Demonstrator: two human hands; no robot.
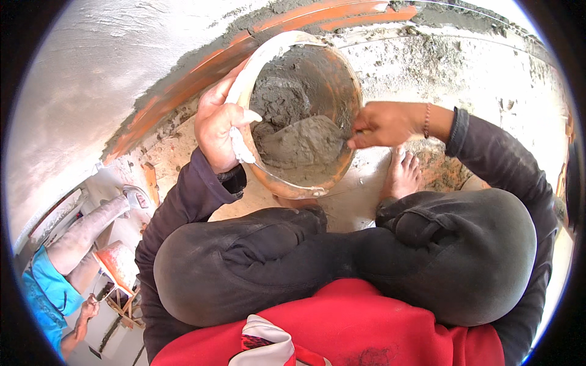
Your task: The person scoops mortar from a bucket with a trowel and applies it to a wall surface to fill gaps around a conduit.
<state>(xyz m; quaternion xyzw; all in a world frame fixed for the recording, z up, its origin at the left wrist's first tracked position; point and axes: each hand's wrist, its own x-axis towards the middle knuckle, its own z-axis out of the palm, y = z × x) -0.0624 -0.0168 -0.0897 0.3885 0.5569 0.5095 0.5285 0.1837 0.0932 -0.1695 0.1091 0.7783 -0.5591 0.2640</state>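
Observation:
A round bucket (287, 188) with a pale, mortar-smeared rim stands tilted in front of my knees. Wet grey mortar (278, 91) lies inside it. My left hand (215, 125) is closed round the bucket's left rim, thumb on the inner side. At the opposite rim, my right hand (387, 122) is closed on the handle of a trowel (311, 137); a bit of yellowish handle shows at the fingers. Its blade is inside the bucket, coated with mortar, so its outline is partly hidden.
Beyond the bucket runs a strip of orange brick (213, 70) below a grey plastered wall (104, 61). Mortar crumbs spatter the pale floor (427, 70). At lower left, another person in blue (55, 287) has a hand near an orange bucket (119, 265).

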